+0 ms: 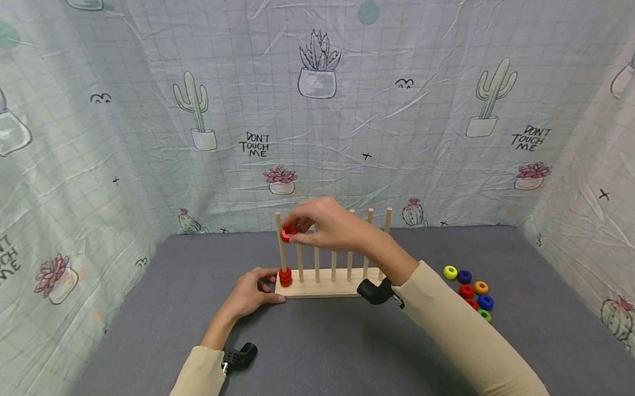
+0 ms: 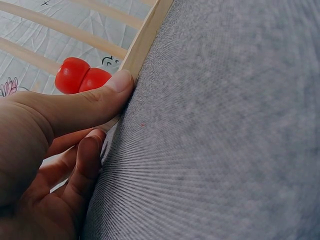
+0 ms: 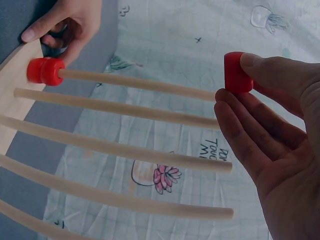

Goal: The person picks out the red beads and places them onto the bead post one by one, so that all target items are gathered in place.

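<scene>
A wooden peg rack (image 1: 319,290) with a row of upright pegs stands on the grey table. Two red rings (image 1: 285,277) are stacked at the foot of its leftmost peg (image 3: 135,83). My left hand (image 1: 252,291) grips the left end of the base, its thumb (image 2: 112,90) along the front edge and the fingers partly hidden behind. Between thumb and fingertips my right hand (image 1: 328,225) pinches another red ring (image 3: 238,72), close to the tip of the leftmost peg. The right hand and forearm cover parts of the other pegs in the head view.
Loose rings lie on the table to the right: a yellow ring (image 1: 450,272), an orange ring (image 1: 481,288), a green ring (image 1: 485,315), and several blue and red ones, some partly behind the right sleeve (image 1: 451,330). A patterned cloth (image 1: 364,157) hangs around the table.
</scene>
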Available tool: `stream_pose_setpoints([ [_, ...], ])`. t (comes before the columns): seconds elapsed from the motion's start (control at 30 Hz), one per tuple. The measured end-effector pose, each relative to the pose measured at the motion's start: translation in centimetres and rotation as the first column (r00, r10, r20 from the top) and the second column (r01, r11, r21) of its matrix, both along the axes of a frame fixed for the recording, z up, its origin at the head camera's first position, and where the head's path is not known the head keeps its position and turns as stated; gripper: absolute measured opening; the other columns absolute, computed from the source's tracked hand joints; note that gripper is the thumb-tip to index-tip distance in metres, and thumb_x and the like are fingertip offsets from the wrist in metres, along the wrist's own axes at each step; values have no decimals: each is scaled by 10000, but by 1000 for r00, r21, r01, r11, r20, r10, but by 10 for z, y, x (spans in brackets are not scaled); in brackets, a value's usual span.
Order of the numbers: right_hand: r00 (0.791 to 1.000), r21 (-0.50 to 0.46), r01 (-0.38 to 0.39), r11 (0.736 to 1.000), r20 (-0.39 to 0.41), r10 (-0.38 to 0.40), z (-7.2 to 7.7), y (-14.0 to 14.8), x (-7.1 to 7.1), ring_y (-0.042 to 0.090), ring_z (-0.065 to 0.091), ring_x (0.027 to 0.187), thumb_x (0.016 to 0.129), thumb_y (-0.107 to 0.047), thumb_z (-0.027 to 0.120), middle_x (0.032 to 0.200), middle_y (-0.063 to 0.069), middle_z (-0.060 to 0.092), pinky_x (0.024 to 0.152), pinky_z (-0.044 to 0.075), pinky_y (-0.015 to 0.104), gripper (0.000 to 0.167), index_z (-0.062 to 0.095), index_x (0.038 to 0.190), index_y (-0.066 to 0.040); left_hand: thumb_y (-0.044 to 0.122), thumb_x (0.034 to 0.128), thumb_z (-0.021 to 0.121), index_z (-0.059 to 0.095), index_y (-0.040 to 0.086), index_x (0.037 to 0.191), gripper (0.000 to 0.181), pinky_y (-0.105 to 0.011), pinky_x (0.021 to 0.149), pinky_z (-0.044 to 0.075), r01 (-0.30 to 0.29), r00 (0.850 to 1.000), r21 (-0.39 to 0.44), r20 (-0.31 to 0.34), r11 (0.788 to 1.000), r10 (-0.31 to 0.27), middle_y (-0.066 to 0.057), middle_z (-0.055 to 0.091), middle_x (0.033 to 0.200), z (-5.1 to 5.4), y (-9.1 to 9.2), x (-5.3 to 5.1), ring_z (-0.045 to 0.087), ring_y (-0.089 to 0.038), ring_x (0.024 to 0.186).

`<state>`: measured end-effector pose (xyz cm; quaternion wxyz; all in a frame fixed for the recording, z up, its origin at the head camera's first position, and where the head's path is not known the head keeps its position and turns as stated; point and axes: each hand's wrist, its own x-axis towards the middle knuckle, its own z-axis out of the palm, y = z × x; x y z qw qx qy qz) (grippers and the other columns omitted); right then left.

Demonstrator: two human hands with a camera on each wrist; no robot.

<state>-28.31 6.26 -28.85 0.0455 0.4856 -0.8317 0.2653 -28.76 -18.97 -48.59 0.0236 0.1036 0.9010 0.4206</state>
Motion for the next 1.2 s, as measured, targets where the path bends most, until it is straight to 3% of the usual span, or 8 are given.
stream_pose_setpoints([
  [0.27, 1000, -21, 23, 1000, -7, -23, 8, -4, -3, 144, 749, 962, 950, -107, 754, 1128, 59, 756, 834, 578, 212, 248, 753, 1196, -71, 209, 765, 934, 677, 68, 1364, 667, -317, 744, 473, 5, 1000, 0, -7, 1000, -5, -91, 657, 1105, 0, 0, 0, 588, -167, 863],
  [0.5, 999, -19, 38, 999, 5, -38, 16, -7, -9, 154, 746, 969, 957, -96, 739, 1113, 63, 754, 860, 596, 292, 248, 742, 1203, -65, 215, 768, 932, 674, 72, 1368, 668, -316, 747, 468, 9, 1000, 1, -12, 1000, -9, -88, 656, 1107, 0, -1, 0, 587, -162, 867],
  [1.0, 996, -34, 70, 997, -58, -72, 22, -16, -18, 159, 731, 999, 967, -110, 730, 1139, 71, 747, 893, 573, 262, 250, 734, 1212, -63, 205, 772, 929, 672, 67, 1370, 665, -319, 750, 471, 12, 1000, 12, -11, 1000, -11, -91, 653, 1103, -1, -2, 1, 587, -165, 867],
  [1.2, 996, -33, 83, 996, -21, -84, 28, -19, -17, 169, 724, 1026, 978, -109, 717, 1156, 79, 733, 896, 570, 254, 246, 728, 1219, -59, 209, 767, 932, 666, 67, 1379, 682, -318, 757, 477, 22, 1000, 11, -19, 1000, -21, -101, 657, 1128, -1, -2, 1, 588, -164, 872],
])
